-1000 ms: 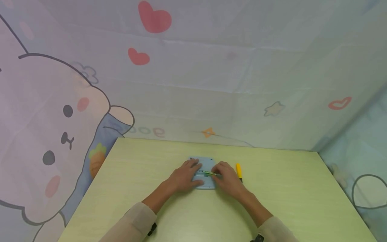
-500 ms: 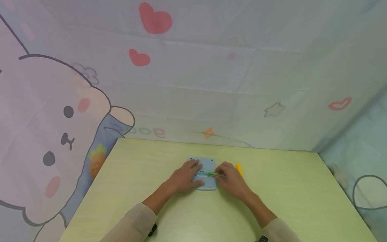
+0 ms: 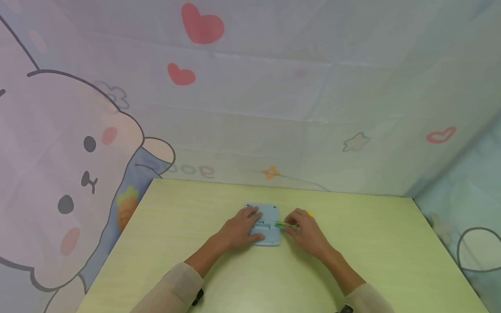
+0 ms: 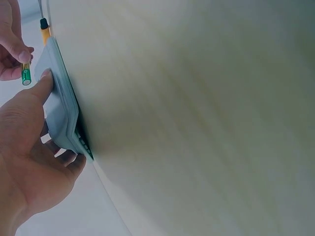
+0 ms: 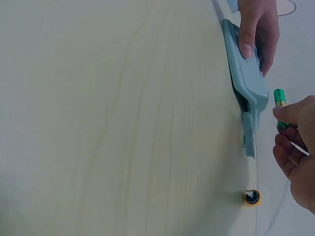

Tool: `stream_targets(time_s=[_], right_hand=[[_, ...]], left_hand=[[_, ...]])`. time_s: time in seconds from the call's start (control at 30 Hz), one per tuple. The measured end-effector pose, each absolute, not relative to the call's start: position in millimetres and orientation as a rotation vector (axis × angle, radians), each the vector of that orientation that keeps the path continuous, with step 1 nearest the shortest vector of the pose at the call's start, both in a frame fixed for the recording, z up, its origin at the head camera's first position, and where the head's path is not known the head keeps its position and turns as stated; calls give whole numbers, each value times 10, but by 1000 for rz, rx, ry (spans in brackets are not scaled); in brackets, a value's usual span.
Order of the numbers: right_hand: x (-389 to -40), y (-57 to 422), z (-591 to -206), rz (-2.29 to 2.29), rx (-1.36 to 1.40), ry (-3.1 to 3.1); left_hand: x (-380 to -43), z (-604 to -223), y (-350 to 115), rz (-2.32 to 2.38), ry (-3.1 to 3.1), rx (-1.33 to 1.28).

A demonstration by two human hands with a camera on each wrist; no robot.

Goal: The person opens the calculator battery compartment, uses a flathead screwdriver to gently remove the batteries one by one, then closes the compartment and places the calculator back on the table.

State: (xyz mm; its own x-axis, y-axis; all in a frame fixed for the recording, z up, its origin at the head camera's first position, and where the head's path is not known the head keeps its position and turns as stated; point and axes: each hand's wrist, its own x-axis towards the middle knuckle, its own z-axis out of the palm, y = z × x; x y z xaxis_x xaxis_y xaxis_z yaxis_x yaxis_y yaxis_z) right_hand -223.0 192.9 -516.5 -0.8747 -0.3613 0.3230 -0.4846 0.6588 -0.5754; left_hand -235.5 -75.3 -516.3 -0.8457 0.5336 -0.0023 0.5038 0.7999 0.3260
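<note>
A light-blue calculator lies back side up on the table, a few dark keys showing under its edge in the left wrist view. Its battery compartment is uncovered. My left hand holds the calculator by its left part, thumb on the back and other fingers at the edge. Just off the right side, my right hand pinches a green battery between thumb and fingers. The battery's free end points towards the calculator.
A yellow screwdriver with a black end lies right of the calculator, mostly hidden behind my right hand in the head view. A flat light-blue strip lies beside the calculator. A printed cloth hangs behind the table.
My right hand has drawn the battery rightward, from over the compartment to past the calculator's right edge, and now covers most of the screwdriver. The left hand stays in place.
</note>
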Motion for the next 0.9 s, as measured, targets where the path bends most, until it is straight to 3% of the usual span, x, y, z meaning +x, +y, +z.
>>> stream_targets(time_s=[0.9], right_hand=[[-2226, 2034, -5183, 978, 663, -2734]], left_hand=[[-2362, -5180, -753, 473, 2887, 827]])
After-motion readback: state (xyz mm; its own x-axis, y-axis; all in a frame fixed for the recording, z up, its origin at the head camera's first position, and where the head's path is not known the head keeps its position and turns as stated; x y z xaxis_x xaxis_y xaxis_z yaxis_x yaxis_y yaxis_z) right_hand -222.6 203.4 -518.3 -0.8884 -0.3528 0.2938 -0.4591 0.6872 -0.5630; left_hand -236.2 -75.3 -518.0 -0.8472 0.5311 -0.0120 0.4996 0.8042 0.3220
